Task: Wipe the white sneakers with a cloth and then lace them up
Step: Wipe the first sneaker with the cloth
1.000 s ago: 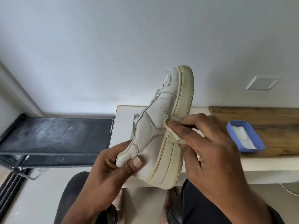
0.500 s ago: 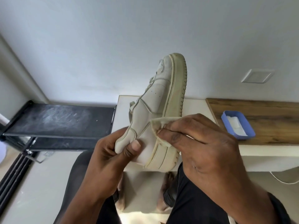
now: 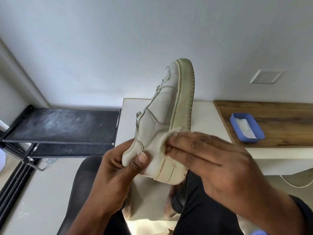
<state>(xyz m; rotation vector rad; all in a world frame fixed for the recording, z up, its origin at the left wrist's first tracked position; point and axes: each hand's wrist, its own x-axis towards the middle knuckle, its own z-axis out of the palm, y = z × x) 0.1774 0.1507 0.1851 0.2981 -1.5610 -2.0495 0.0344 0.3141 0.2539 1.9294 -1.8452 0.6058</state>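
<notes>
Through the head camera I am seeing one white sneaker (image 3: pixel 162 119) held up in the air in front of the person, above the near edge of the table (image 3: pixel 130 116). Its toe is pointing up and away, and its ribbed sole is facing to the right.

The left hand (image 3: pixel 118 168) is gripping the heel. The thumb is pressing on the outer side and the other fingers are curling round the back.

The right hand (image 3: pixel 211 160) is lying across the lower side of the sneaker. Its fingers are lying straight and close together, pressing a small pale cloth (image 3: pixel 166 138) flat against the sneaker near the heel. This hand is covering part of the midsole and is hiding its own thumb from me.

On the right part of the table a wooden board (image 3: pixel 274 119) is lying. A blue tray (image 3: pixel 250 139) is sitting on the board, holding something white. To the left a black rack (image 3: pixel 64 126) is standing by the wall (image 3: pixel 101 48), which is carrying a square plate (image 3: pixel 267 76). A white cable (image 3: pixel 294 184) is showing under the table on the right. The person's legs (image 3: pixel 84 184), in dark trousers, are filling the space under the hands and blocking much of the floor.
</notes>
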